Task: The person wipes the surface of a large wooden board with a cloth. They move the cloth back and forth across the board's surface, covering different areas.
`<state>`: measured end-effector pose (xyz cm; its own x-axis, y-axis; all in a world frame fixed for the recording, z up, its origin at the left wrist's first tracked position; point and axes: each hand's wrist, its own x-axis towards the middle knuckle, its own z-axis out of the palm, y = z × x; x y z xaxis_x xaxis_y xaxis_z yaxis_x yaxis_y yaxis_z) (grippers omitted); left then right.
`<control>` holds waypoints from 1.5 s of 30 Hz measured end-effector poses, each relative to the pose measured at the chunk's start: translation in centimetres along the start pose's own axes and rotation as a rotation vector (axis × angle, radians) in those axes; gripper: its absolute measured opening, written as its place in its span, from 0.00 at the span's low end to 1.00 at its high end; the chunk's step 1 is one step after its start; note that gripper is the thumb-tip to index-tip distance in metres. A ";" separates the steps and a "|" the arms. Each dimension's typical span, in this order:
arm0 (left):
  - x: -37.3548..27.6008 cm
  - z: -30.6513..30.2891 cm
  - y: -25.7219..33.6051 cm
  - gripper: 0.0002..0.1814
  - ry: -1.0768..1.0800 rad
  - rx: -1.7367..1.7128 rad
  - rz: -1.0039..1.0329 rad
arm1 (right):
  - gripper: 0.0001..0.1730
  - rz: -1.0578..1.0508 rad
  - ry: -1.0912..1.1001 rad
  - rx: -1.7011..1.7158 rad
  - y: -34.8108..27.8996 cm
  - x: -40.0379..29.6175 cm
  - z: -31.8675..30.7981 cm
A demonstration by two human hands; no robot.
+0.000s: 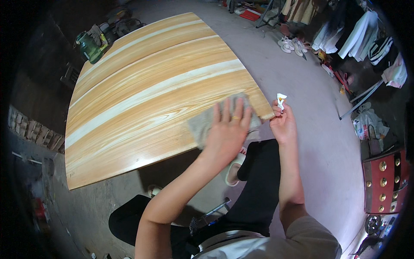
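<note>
In the head view, my left hand (228,131) presses a grey cloth (202,124) against the near right corner area of a wood-grain tabletop (139,100). Its fingers reach forward over the cloth, and one wears a ring. Part of the cloth hangs past the table edge. Just beyond that corner, my right hand (283,119) pinches a crumpled white tissue (281,99) with an orange-brown patch. The right fingers are close beside the table corner; whether they touch it, I cannot tell.
A green plastic jug (89,48) and bags stand by the far left edge. Clothes (359,37) hang from a rack at right, with shoes (291,44) below. A red cabinet (376,184) stands at lower right. My legs (255,187) are below the near edge.
</note>
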<state>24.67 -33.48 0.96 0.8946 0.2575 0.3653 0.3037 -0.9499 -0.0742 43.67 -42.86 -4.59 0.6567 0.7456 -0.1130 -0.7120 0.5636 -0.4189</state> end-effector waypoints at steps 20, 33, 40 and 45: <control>-7.8 -3.9 -4.5 0.43 0.020 -0.177 0.041 | 0.11 0.009 -0.024 -0.032 -0.2 1.0 -1.3; -17.7 -9.2 -10.9 0.43 -0.137 -0.069 -0.093 | 0.09 0.002 -0.035 -0.024 0.2 0.8 -0.9; -23.1 -11.5 -14.5 0.32 -0.210 0.044 -0.211 | 0.11 -0.036 -0.071 0.030 1.0 0.9 -0.5; -22.9 -11.5 -14.8 0.31 -0.261 0.077 -0.198 | 0.11 -0.099 -0.031 0.018 1.4 0.3 0.2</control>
<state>-4.08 -27.38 4.40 0.8664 0.4819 0.1308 0.4950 -0.8632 -0.0991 42.86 -41.73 -5.01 0.7165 0.6963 -0.0435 -0.6483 0.6414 -0.4103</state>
